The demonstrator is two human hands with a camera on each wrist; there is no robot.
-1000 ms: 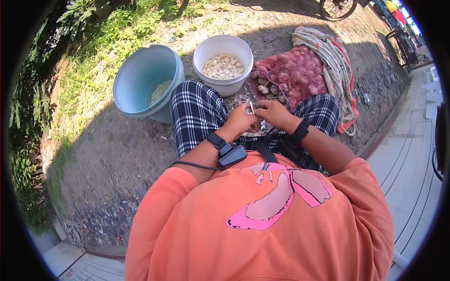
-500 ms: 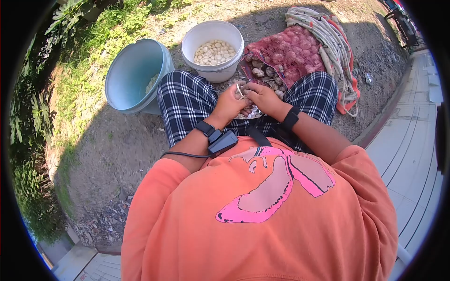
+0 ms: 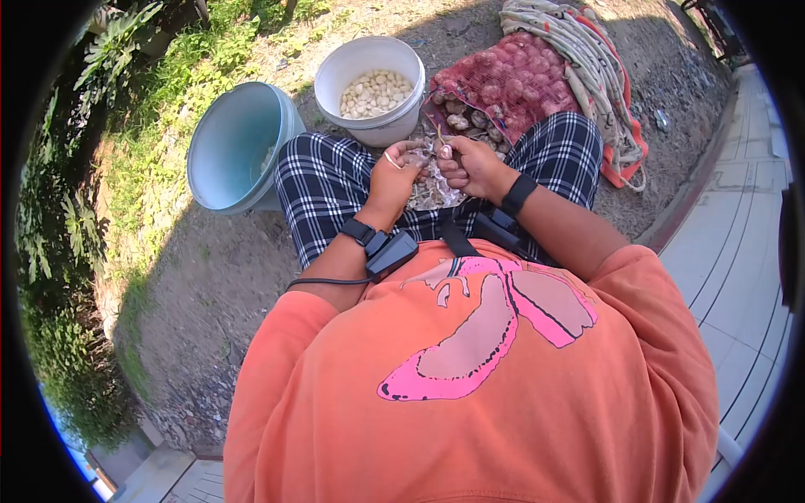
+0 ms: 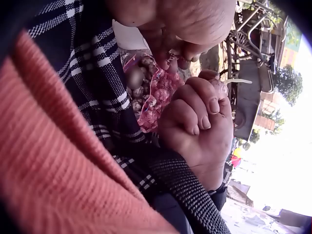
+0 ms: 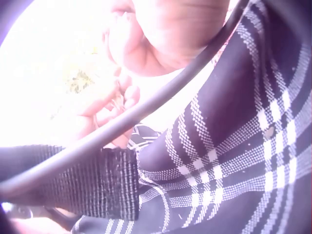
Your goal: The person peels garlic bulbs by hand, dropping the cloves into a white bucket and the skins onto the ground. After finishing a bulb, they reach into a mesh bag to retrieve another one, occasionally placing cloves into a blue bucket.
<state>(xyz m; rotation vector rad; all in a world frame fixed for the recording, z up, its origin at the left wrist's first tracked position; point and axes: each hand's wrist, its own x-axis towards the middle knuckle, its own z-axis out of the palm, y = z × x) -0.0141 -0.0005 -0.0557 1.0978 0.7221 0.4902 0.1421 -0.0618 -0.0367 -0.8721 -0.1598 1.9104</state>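
My right hand [image 3: 474, 170] pinches a small garlic piece [image 4: 221, 89], mostly hidden by the fingers. A thin pale stalk [image 4: 239, 81] pokes out past the fingertips. A little to the left, my left hand [image 3: 391, 183] has its fingers bent in and its fingertips together on small bits of garlic skin [image 4: 172, 52]. A narrow white band crosses the left thumb. Below and between the hands, a heap of papery garlic skins [image 3: 433, 193] lies between the knees. Glare washes out both hands in the right wrist view.
Ahead stands a white bucket [image 3: 402, 117] with peeled cloves [image 3: 374, 94]. A blue bucket [image 3: 201, 159] tilts at the left. To the right, a red mesh sack [image 3: 520, 80] of garlic bulbs lies open toward the knees, with a pale rope-like bundle [image 3: 591, 63] beside it.
The hands were close together and have drawn apart, the left hand leftward. The stalk now shows above the right fingertips. The head view has shifted slightly.
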